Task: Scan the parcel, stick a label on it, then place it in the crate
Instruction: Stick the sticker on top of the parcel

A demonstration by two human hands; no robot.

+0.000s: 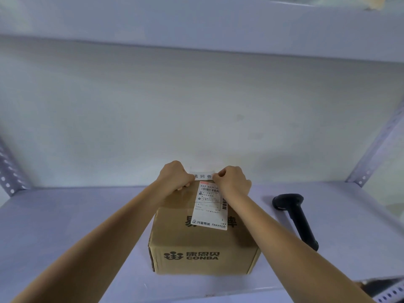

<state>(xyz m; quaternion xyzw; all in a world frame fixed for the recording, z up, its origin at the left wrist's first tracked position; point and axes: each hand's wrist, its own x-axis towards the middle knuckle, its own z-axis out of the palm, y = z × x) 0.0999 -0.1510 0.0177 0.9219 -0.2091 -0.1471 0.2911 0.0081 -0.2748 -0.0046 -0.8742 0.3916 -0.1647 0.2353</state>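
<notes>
Brown cardboard parcel (pixel 203 235) stands upright — white label (pixel 203 176) stretched flat above its far top edge.

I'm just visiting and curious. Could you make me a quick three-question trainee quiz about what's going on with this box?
1. True or false: the black scanner lies on the shelf to the right of the cardboard box.
2. Both hands hold what? A) tape roll B) small white label C) knife
3. Which brand word is printed on the box's front?

Key: 1 true; 2 B, left hand and right hand pinch its ends; 3 CONBA.
</notes>
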